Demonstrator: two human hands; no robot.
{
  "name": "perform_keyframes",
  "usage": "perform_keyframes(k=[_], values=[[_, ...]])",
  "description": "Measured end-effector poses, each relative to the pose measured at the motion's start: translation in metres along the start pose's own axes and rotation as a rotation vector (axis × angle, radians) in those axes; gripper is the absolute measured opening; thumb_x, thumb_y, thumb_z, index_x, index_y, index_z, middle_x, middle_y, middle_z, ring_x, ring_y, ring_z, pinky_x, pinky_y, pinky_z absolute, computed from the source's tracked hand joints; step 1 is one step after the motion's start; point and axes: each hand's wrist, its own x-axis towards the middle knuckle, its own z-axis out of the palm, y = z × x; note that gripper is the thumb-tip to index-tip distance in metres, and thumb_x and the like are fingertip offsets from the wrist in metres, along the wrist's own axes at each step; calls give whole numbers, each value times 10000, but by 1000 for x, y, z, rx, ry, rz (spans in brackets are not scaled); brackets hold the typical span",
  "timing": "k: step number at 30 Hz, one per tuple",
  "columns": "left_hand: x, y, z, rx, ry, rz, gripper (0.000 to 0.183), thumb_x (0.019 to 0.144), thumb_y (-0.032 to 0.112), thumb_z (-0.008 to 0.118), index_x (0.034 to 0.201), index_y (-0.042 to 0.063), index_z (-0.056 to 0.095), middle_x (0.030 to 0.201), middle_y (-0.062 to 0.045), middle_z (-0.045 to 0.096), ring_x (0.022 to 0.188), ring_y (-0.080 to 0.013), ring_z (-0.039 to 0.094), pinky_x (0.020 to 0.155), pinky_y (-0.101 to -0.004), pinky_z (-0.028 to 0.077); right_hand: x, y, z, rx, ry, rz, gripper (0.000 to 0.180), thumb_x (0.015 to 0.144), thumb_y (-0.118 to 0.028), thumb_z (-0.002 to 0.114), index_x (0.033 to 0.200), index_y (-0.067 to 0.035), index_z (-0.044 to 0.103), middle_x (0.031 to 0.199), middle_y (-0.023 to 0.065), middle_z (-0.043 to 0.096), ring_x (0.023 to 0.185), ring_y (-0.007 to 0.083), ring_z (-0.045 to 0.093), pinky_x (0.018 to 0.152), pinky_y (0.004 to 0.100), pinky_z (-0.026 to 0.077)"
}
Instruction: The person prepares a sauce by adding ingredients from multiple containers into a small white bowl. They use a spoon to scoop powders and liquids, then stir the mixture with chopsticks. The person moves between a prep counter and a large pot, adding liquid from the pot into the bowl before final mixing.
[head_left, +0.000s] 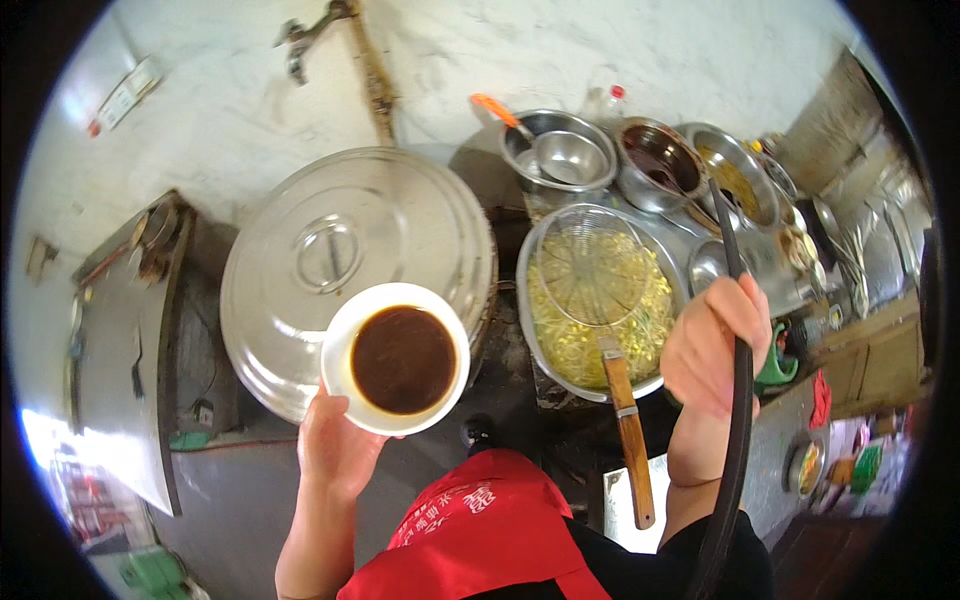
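My left hand (341, 442) holds a white bowl (403, 360) of dark brown liquid by its rim, above the near edge of a large round metal lid (420, 217). My right hand (716, 345) is closed around a long dark handle (742, 420) that runs from the lower edge up past the metal bowls; what it belongs to cannot be told. Left of that hand, a basin (528, 330) holds soybean sprouts (652, 315) in liquid. A wire skimmer (592, 262) with a wooden handle lies across the basin, its handle pointing towards me.
Behind the basin stand a metal bowl (514, 161) with an orange-handled ladle (499, 111), a pot (637, 191) of dark red sauce and a bowl (765, 202) with yellowish contents. A metal-topped table (120, 360) is at left. A pipe (375, 82) runs down the wall.
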Motion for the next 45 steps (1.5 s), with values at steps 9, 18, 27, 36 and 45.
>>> perform_keyframes(k=[9, 18, 27, 36, 45], values=[[27, -9, 11, -27, 45, -37, 532, 730, 155, 494, 1220, 6, 350, 1170, -163, 461, 991, -311, 521, 675, -408, 498, -93, -127, -79, -1248, 1113, -494, 241, 881, -228, 424, 761, -44, 522, 701, 55, 506, 561, 168, 563, 508, 286, 488], [37, -2, -13, -50, -71, -86, 480, 739, 133, 466, 1187, -15, 383, 1155, -164, 480, 984, -303, 532, 681, -414, 505, -121, -76, -176, -2504, 397, 104, 134, 735, -112, 589, 837, -59, 520, 905, 123, 508, 808, 296, 545, 679, 352, 447], [17, -1, -8, -51, 9, 16, 489, 735, 137, 483, 1194, 7, 377, 1139, -160, 487, 963, -309, 542, 665, -390, 515, -144, -62, -218, -2580, 238, 644, 297, 715, -10, 510, 994, -108, 540, 1067, 130, 444, 924, 320, 516, 785, 383, 431], [-32, 15, -49, -15, 41, 157, 577, 710, 100, 465, 1255, 72, 277, 1148, -154, 453, 916, -296, 548, 615, -383, 512, -102, -39, -185, -2712, 331, 174, 229, 723, 8, 487, 924, -88, 536, 889, 100, 524, 794, 302, 527, 689, 379, 436], [-138, 43, -100, 29, 147, 372, 509, 740, 111, 433, 1221, 82, 271, 1135, -132, 455, 891, -256, 562, 645, -348, 510, 15, 107, -104, -2257, -118, -86, 89, 776, 21, 479, 822, -52, 499, 779, 96, 534, 640, 251, 557, 557, 321, 433]])
